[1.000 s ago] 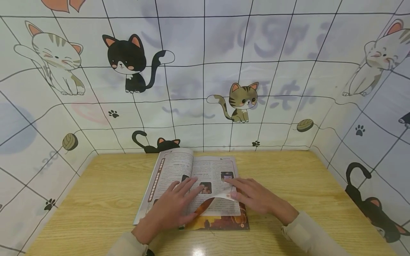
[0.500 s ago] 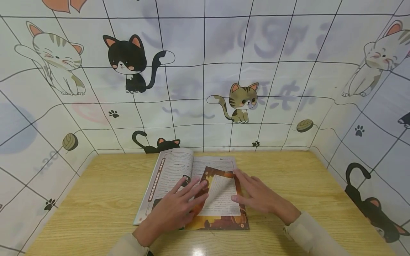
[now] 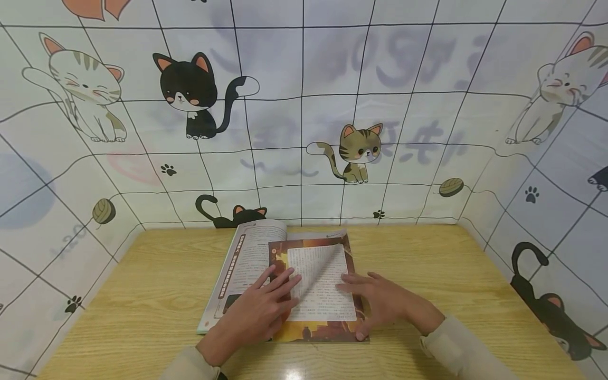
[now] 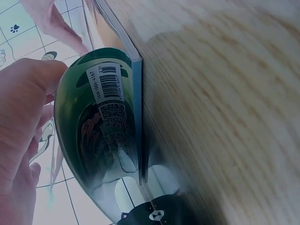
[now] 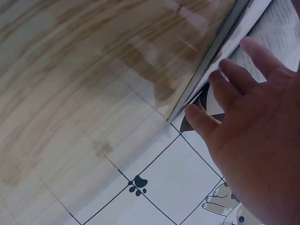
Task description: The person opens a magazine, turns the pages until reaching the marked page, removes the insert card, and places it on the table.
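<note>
An open magazine (image 3: 252,253) lies on the table. One of its pages (image 3: 304,256), bordered in orange-brown, is lifted and slants across the spread, its top right part curved. The left hand (image 3: 252,314) rests with fairly straight fingers at this page's left side. At the magazine's right edge is the right hand (image 3: 391,301), fingers spread over the printed right page, thumb near the lower corner. In the left wrist view, a glossy green cover (image 4: 70,117) with a barcode bulges beside the left hand (image 4: 23,126). The right wrist view has the right hand's fingertips (image 5: 218,77) along the page edges.
The wooden table (image 3: 157,290) extends around the magazine. A white cloth wall (image 3: 304,121) with grid lines and cartoon cats stands behind and at both sides. Light sleeves (image 3: 458,348) cover the forearms.
The page has swung over from right to left, bringing its orange-bordered side up across the spread. The right hand's fingers have moved down along the right edge; the left hand stays nearly in place.
</note>
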{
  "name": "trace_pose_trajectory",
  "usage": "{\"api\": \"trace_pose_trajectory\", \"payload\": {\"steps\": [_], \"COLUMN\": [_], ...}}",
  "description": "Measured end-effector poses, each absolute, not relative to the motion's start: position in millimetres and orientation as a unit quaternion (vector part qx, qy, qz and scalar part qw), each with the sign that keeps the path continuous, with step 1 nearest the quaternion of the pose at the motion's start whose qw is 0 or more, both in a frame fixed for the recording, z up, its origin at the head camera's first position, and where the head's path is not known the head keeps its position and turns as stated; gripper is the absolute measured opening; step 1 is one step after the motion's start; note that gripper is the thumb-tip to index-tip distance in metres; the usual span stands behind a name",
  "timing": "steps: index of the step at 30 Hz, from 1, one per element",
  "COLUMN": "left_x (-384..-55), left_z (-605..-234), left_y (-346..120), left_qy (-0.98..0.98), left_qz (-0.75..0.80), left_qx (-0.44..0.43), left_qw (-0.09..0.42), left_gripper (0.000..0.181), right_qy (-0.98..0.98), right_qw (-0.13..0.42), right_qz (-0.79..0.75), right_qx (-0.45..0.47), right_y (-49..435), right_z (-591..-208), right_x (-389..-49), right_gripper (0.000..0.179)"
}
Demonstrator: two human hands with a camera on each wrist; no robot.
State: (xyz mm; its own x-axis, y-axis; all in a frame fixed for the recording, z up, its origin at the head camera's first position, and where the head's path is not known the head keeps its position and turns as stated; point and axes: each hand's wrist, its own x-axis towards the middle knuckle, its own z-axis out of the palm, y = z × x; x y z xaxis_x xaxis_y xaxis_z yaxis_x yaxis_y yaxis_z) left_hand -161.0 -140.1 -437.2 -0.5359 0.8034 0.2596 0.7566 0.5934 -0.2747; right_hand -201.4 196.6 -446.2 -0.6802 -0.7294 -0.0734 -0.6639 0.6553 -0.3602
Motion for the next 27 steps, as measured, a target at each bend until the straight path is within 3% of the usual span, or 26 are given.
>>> {"api": "trace_pose_trajectory", "payload": {"steps": [12, 27], "left_x": [-160.4, -160.9], "left_z": [-437.2, -438.7], "left_y": [-137.5, -134.8], "left_qy": [-0.883, -0.903], "left_qz": [0.026, 0.035], "left_qx": [-0.432, -0.403], "left_qw": [0.181, 0.146], "left_gripper": [0.011, 0.017], "right_qy": [0.906, 0.912], "right_qw": [0.111, 0.096], "right_qz": [-0.133, -0.110], "right_qx": [-0.385, -0.383], "right_y": [196.9, 194.5], "right_z": [-449.0, -447.9], "right_x": [-200.6, -199.1], "right_gripper": [0.106, 0.106]}}
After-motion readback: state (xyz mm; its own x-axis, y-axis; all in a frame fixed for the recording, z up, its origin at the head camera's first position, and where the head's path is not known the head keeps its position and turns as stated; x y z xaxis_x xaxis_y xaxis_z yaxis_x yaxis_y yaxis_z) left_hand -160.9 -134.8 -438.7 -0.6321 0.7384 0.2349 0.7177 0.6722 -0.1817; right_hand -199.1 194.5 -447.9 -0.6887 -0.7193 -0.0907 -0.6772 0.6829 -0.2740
